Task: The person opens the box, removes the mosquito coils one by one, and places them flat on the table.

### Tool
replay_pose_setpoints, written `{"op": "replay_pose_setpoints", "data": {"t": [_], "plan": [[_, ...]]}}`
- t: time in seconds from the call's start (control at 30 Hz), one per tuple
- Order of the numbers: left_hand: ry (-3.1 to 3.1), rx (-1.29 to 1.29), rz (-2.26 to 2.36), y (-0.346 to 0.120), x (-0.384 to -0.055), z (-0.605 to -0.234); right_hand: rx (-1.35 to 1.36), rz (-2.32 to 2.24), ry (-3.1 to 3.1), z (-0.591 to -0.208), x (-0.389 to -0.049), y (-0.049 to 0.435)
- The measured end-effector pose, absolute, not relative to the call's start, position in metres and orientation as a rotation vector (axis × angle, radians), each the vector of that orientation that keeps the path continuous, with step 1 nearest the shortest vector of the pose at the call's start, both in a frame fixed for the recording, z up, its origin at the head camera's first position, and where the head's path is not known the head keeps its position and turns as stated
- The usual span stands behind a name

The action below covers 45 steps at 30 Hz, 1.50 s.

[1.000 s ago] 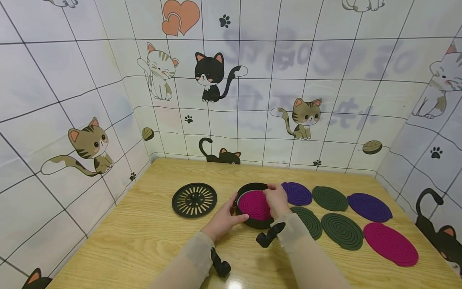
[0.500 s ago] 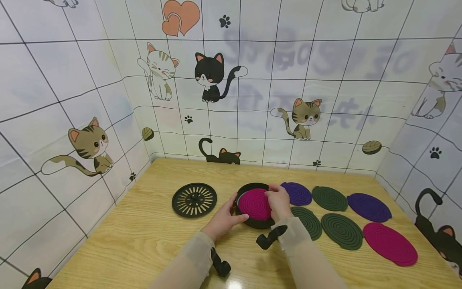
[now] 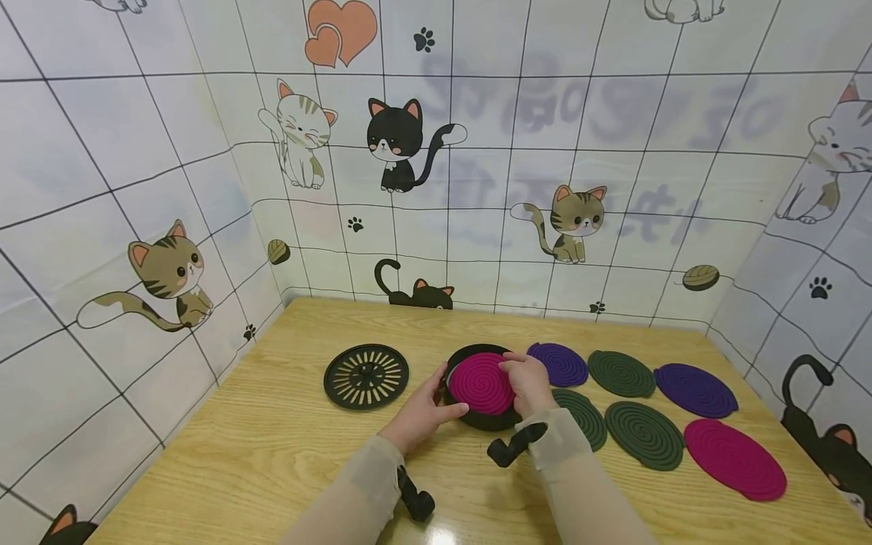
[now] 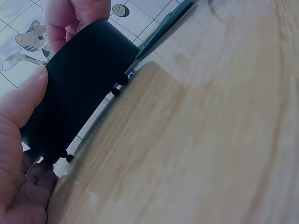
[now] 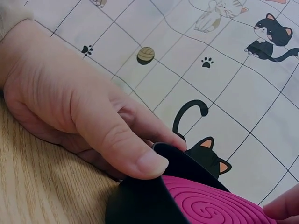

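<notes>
A round black mosquito coil holder (image 3: 492, 422) stands on the table on small feet, seen in the left wrist view. My left hand (image 3: 422, 416) grips its left side, thumb on the near wall and fingers round the far side. A magenta mosquito coil (image 3: 482, 382), with a double spiral, sits at the holder's mouth. My right hand (image 3: 530, 382) pinches the coil's right edge, which lies higher than its left edge. In the right wrist view the left thumb presses at the holder's rim (image 5: 140, 200), and a right fingertip (image 5: 284, 205) touches the coil.
A slotted black lid (image 3: 366, 377) lies to the left. On the right lie purple coils (image 3: 559, 363) (image 3: 696, 390), several green ones (image 3: 622, 372) (image 3: 644, 435) (image 3: 584, 416) and another magenta coil (image 3: 736, 459). A cat-patterned sheet (image 3: 477, 250) encloses the table (image 3: 259, 454).
My right hand has shifted slightly right, and the coil's right edge has risen a little with it. The left hand and the holder have stayed in place.
</notes>
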<state>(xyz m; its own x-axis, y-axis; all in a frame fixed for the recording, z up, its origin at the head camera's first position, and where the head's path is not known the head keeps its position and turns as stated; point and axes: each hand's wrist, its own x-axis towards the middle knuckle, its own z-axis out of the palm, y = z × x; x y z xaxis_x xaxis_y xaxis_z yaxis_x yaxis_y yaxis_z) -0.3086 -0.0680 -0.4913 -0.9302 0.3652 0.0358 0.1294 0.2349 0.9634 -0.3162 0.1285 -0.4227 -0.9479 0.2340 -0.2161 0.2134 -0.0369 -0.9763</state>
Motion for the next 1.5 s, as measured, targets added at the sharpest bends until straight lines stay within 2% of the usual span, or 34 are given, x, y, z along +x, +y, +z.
{"op": "replay_pose_setpoints", "data": {"t": [0.57, 1.5], "plan": [[2.301, 0.488, 1.767, -0.068, -0.308, -0.49, -0.294, 2.123, -2.401, -0.414, -0.314, 0.138], [2.292, 0.473, 1.769, -0.069, -0.307, -0.489, -0.233, 2.29, -2.301, -0.414, -0.309, 0.143]]}}
